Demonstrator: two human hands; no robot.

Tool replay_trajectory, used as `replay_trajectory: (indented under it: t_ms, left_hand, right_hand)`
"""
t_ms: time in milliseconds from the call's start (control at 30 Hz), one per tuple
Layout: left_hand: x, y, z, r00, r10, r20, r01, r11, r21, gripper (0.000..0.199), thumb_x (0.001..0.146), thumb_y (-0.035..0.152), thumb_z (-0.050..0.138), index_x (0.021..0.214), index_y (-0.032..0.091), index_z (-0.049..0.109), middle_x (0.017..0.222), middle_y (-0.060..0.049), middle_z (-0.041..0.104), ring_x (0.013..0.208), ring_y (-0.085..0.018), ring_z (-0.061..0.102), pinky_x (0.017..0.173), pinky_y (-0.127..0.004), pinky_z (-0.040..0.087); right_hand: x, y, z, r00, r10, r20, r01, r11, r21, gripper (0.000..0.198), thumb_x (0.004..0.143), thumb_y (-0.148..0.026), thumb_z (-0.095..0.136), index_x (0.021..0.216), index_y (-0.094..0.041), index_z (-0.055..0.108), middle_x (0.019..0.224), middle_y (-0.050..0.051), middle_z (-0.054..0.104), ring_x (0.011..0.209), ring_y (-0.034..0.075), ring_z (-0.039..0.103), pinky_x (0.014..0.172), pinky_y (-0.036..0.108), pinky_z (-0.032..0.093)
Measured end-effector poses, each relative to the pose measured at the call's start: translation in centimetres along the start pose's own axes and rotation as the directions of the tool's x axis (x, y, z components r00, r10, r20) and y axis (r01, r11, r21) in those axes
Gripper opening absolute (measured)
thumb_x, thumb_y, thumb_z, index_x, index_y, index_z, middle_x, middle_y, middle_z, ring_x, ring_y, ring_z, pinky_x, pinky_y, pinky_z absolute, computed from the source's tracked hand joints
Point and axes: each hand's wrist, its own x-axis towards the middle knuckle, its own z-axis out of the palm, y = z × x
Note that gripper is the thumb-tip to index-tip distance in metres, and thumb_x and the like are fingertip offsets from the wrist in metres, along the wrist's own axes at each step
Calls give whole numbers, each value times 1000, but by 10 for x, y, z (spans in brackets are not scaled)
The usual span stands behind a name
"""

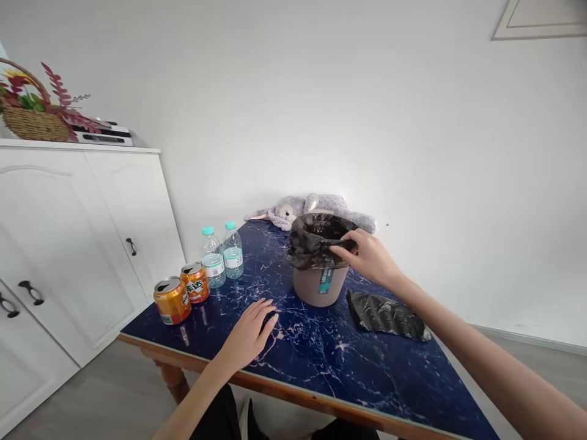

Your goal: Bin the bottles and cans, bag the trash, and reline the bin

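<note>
My right hand [365, 253] pinches the edge of a black trash bag [308, 249] that lines a small trash can [305, 286]. The bag's rim is folded over the can's top, and the can is pinkish-grey with a teal label. Over the table, left of the can, my left hand [251, 330] is open with its fingers stretched out and nothing in it. To the right of the can lies a folded black plastic bag bundle [387, 315]. Two opened orange soda cans [172, 302] and two clear plastic bottles [212, 260] with teal caps stand at the table's left.
The dark blue marble-patterned table [316, 360] has a wooden edge. A grey plush toy [293, 211] lies at its back by the wall. White cabinets [92, 244] stand to the left, with a flower basket [34, 122] on top.
</note>
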Motion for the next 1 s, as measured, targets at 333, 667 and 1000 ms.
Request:
replay_trajectory:
  t_ms: [333, 667, 1000]
  left_hand:
    - [0, 1, -1, 998, -34, -55, 30, 997, -71, 43, 111, 51, 40, 135, 25, 64, 147, -12, 63, 135, -31, 62, 111, -49, 56]
    - [3, 2, 1, 996, -33, -82, 28, 997, -65, 37, 110, 47, 43, 128, 24, 66, 142, -12, 66, 133, -32, 64, 109, -49, 57]
    - [6, 4, -1, 998, -4, -69, 0, 998, -55, 37, 110, 47, 43, 129, 25, 65, 141, -12, 66, 134, -32, 63, 109, -50, 56]
  right_hand:
    - [-104, -55, -3, 978, 32, -206, 13, 978, 210, 68, 103, -59, 54, 163, -32, 35, 158, 16, 43, 110, 28, 69, 92, 46, 62]
    - [-146, -56, 69, 959, 281, -27, -253, 897, 362, 85, 106, -59, 44, 172, -32, -2, 176, 7, 23, 159, 37, 29, 119, 58, 46]
    - [-130, -47, 56, 729, 655, 198, -415, 193, 889, 57, 93, -65, 68, 134, -26, 65, 128, 9, 70, 114, 27, 68, 88, 36, 61]
